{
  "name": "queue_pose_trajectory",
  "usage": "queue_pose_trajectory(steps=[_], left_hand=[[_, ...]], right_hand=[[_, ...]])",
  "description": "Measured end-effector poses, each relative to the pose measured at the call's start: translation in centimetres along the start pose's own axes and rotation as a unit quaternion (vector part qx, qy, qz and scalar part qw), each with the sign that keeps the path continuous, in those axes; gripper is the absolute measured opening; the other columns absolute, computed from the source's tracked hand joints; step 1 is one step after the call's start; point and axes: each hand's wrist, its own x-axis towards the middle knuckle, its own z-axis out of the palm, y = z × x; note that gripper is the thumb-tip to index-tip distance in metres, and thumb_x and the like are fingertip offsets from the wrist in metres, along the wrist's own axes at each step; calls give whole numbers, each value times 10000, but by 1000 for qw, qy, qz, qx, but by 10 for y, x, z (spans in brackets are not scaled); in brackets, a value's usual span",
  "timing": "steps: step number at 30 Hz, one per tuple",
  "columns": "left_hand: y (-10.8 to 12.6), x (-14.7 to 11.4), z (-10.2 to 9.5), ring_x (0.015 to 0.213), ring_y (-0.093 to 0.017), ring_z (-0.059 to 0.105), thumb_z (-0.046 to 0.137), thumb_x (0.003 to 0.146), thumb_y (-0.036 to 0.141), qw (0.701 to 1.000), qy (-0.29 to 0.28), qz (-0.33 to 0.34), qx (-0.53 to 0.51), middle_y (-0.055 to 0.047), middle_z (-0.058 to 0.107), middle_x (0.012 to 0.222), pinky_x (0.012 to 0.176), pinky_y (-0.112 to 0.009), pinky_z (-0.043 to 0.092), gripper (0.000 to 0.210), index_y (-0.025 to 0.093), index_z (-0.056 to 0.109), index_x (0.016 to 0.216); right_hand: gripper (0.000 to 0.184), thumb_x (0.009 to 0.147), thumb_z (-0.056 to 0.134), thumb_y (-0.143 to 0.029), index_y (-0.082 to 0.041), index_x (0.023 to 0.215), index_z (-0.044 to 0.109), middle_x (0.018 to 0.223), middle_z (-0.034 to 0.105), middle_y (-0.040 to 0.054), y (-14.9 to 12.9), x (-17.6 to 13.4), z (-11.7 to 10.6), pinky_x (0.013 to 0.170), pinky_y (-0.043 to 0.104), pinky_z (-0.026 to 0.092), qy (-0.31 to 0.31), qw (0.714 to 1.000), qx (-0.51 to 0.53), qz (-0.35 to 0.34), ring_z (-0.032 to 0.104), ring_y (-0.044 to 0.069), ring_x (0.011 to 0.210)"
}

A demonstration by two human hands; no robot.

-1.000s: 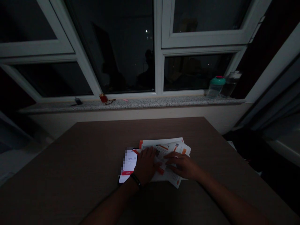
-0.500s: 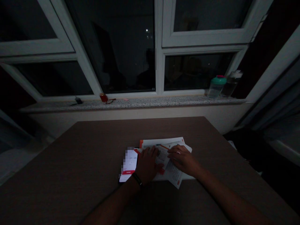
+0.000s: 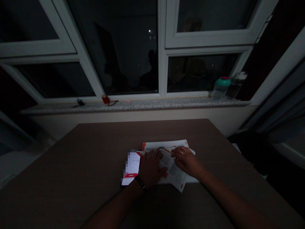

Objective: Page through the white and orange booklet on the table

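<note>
A folded printed sheet of paper point(image 3: 176, 173), white with red and orange patches, lies at an angle on the near half of the table. My left hand point(image 3: 150, 167) rests flat on its left part with fingers spread, a dark band on the wrist. On the upper right part of the paper, my right hand point(image 3: 187, 160) has bent fingers drawn together at a slanting fold; its fingertips are partly hidden. Under the folded sheet lies more white printed paper point(image 3: 166, 143) with an orange corner. Left of my left hand is a phone point(image 3: 131, 168) with its screen lit.
The brown table point(image 3: 100, 143) reaches to the wall under the window. On the speckled sill point(image 3: 147, 104) stand a teal-lidded bottle point(image 3: 221, 88), a clear bottle point(image 3: 234, 85), a small red jar point(image 3: 105, 99) and a small dark item point(image 3: 80, 102). Grey curtains hang at both sides.
My right hand has shifted slightly along the fold, its fingers a little more bent. My left hand stays in place. The digits on the phone's screen have changed.
</note>
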Motion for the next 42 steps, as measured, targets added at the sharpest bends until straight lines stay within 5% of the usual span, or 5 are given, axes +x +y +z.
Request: queue_pose_trajectory(steps=[18, 28, 35, 42], left_hand=[[0, 1, -1, 1376, -347, 363, 545, 933, 500, 1000, 21, 16, 9, -104, 416, 1506, 1125, -584, 255, 531, 214, 498, 1378], [-5, 2, -1, 1411, -315, 323, 514, 960, 463, 1000, 7, 23, -4, -113, 373, 1532, 1148, -538, 254, 574, 194, 397, 1453], [-9, 1, -5, 1416, -357, 291, 575, 905, 532, 1000, -7, 12, -1, -130, 353, 1538, 1143, -582, 219, 697, 186, 360, 1470], [-14, 3, -1, 1391, -318, 342, 488, 976, 431, 1000, 21, 21, 7, -119, 407, 1504, 1150, -560, 225, 540, 197, 383, 1452]], right_hand=[[156, 891, 589, -169, -244, 986, 687, 1040, 705, 51, -3, 2, -4, 953, 435, 440, -49, 999, 2, -21, 611, 228, 1047], [313, 869, 570, -139, -236, 1163, 615, 1265, 617, 91, 7, -1, -4, 1021, 492, 437, -17, 1000, -5, 8, 506, 267, 1214], [644, 788, 661, -148, -242, 1387, 445, 1480, 422, 106, 10, -3, -1, 1112, 516, 358, -13, 998, 3, 56, 367, 290, 1357], [641, 778, 730, -237, -249, 1367, 477, 1341, 551, 111, 5, -2, -3, 1056, 491, 397, -36, 998, -2, 57, 478, 291, 1249]])
